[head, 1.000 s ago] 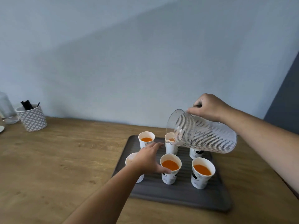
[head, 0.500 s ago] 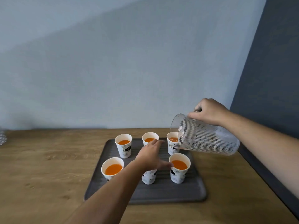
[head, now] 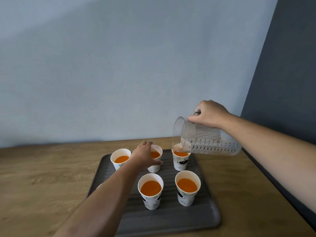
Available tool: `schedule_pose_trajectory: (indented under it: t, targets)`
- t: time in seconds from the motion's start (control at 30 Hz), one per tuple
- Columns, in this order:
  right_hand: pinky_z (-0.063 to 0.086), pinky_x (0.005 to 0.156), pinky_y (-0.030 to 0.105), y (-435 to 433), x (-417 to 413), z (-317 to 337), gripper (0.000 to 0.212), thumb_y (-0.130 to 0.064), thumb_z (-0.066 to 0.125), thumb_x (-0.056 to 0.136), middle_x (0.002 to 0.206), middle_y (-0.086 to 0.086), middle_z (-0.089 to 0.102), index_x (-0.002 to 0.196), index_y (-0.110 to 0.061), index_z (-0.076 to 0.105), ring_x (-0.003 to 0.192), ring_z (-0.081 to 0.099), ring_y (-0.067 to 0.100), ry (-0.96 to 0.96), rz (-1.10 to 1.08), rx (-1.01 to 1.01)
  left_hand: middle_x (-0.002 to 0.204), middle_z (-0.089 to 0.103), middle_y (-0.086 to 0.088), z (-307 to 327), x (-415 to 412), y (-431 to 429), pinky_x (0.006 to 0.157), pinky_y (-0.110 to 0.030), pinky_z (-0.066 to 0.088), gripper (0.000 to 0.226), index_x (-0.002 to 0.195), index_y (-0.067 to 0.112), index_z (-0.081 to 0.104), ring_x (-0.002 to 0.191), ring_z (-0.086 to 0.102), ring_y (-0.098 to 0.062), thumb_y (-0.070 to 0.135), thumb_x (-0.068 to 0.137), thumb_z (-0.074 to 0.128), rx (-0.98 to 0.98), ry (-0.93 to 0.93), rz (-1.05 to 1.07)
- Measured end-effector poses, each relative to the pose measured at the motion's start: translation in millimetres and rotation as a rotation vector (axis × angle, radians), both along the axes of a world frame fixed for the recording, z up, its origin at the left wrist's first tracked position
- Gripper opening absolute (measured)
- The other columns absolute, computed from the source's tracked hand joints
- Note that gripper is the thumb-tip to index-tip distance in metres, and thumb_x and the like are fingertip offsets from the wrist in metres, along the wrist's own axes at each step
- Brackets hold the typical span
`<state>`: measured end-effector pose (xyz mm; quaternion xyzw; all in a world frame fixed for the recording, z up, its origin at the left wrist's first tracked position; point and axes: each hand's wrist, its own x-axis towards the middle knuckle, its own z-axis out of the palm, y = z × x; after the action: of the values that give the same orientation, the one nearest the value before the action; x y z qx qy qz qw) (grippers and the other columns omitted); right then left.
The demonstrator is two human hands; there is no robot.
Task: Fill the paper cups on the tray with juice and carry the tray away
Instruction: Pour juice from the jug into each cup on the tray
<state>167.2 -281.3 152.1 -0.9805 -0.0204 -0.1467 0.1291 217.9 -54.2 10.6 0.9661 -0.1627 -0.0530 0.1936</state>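
A dark grey ribbed tray (head: 172, 218) lies on the wooden table and carries several white paper cups of orange juice. My right hand (head: 209, 113) grips the handle of a clear striped pitcher (head: 208, 140), tipped almost flat with its spout over the back right cup (head: 180, 160). The pitcher looks nearly drained. My left hand (head: 145, 155) is wrapped around the back middle cup (head: 156, 158). The back left cup (head: 120, 159) and the two front cups (head: 150, 190) (head: 187, 187) stand free. My left forearm hides most of another cup (head: 98, 186) at the front left.
The wooden table (head: 42, 177) runs left of the tray and ends at the pale blue wall behind. A dark grey wall panel (head: 287, 82) closes the right side, close to the table's right edge.
My view has swung and come nearer the tray. My left hand moved from the front middle cup to the back middle cup. The pitcher stays tipped over the back right cup.
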Motion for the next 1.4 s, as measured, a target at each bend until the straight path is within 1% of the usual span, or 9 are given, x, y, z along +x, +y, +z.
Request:
schedule_pose_trajectory:
  t: [0.13, 0.27, 0.37, 0.47, 0.67, 0.87, 1.17, 1.27, 1.4]
  targets:
    - [0.025, 0.052, 0.030, 10, 28, -6, 0.047, -0.035, 0.061, 0.074, 0.044, -0.006, 0.026, 0.045, -0.018, 0.028, 0.048, 0.026, 0.016, 0.014, 0.048, -0.054, 0.147, 0.039, -0.001, -9, 19, 6, 0.100, -0.040, 0.044, 0.096, 0.143, 0.021, 0.031, 0.130, 0.042, -0.024, 0.056, 0.067, 0.076, 0.049, 0.020, 0.006]
    - [0.026, 0.052, 0.030, 21, 47, -13, 0.046, -0.037, 0.061, 0.075, 0.045, -0.005, 0.027, 0.046, -0.019, 0.031, 0.048, 0.027, 0.015, 0.023, 0.087, -0.086, 0.142, 0.046, 0.000, -13, 29, 11, 0.098, -0.038, 0.046, 0.092, 0.140, 0.022, 0.037, 0.125, 0.046, -0.022, 0.057, 0.065, 0.076, 0.011, 0.038, 0.012]
    - [0.024, 0.052, 0.030, 31, 57, -17, 0.045, -0.037, 0.060, 0.074, 0.046, -0.004, 0.025, 0.047, -0.018, 0.029, 0.049, 0.025, 0.016, 0.019, 0.103, -0.125, 0.138, 0.050, 0.001, -17, 33, 13, 0.097, -0.038, 0.047, 0.088, 0.137, 0.023, 0.042, 0.122, 0.047, -0.021, 0.057, 0.064, 0.077, -0.005, 0.047, 0.002]
    - [0.023, 0.051, 0.029, 41, 64, -22, 0.044, -0.036, 0.058, 0.073, 0.046, -0.004, 0.025, 0.047, -0.018, 0.028, 0.049, 0.024, 0.016, 0.021, 0.135, -0.171, 0.135, 0.053, 0.001, -18, 35, 14, 0.097, -0.040, 0.048, 0.086, 0.135, 0.024, 0.044, 0.119, 0.049, -0.021, 0.058, 0.063, 0.077, -0.020, 0.048, 0.003]
    - [0.026, 0.050, 0.028, 56, 73, -25, 0.041, -0.039, 0.057, 0.074, 0.047, -0.004, 0.031, 0.047, -0.018, 0.035, 0.047, 0.028, 0.015, 0.014, 0.171, -0.269, 0.132, 0.055, 0.003, -22, 35, 16, 0.095, -0.038, 0.048, 0.084, 0.134, 0.026, 0.045, 0.115, 0.052, -0.019, 0.059, 0.063, 0.076, -0.035, 0.024, -0.003]
    - [0.029, 0.050, 0.028, 67, 76, -23, 0.038, -0.038, 0.056, 0.073, 0.047, -0.003, 0.033, 0.047, -0.017, 0.037, 0.047, 0.031, 0.016, -0.001, 0.187, -0.359, 0.134, 0.055, 0.003, -24, 36, 18, 0.098, -0.043, 0.047, 0.085, 0.136, 0.027, 0.042, 0.118, 0.051, -0.021, 0.065, 0.065, 0.071, -0.025, 0.035, -0.011]
    - [0.029, 0.049, 0.025, 76, 74, -19, 0.035, -0.041, 0.054, 0.073, 0.050, -0.003, 0.042, 0.051, -0.015, 0.046, 0.050, 0.039, 0.017, -0.028, 0.223, -0.467, 0.137, 0.053, 0.002, -25, 36, 21, 0.100, -0.043, 0.045, 0.087, 0.138, 0.027, 0.041, 0.121, 0.051, -0.022, 0.067, 0.066, 0.069, -0.037, 0.032, -0.011]
    - [0.027, 0.049, 0.025, 80, 72, -19, 0.035, -0.040, 0.053, 0.073, 0.049, -0.003, 0.040, 0.051, -0.015, 0.042, 0.050, 0.036, 0.018, -0.035, 0.240, -0.488, 0.139, 0.052, 0.003, -27, 36, 23, 0.101, -0.044, 0.045, 0.088, 0.139, 0.027, 0.040, 0.123, 0.049, -0.022, 0.068, 0.066, 0.069, -0.049, 0.035, -0.005]
    - [0.028, 0.049, 0.026, 81, 72, -19, 0.037, -0.041, 0.052, 0.074, 0.049, -0.003, 0.041, 0.050, -0.014, 0.044, 0.050, 0.036, 0.018, -0.052, 0.262, -0.502, 0.140, 0.051, 0.003, -29, 34, 22, 0.101, -0.045, 0.044, 0.088, 0.139, 0.028, 0.040, 0.124, 0.048, -0.022, 0.067, 0.066, 0.069, -0.071, 0.035, 0.004]
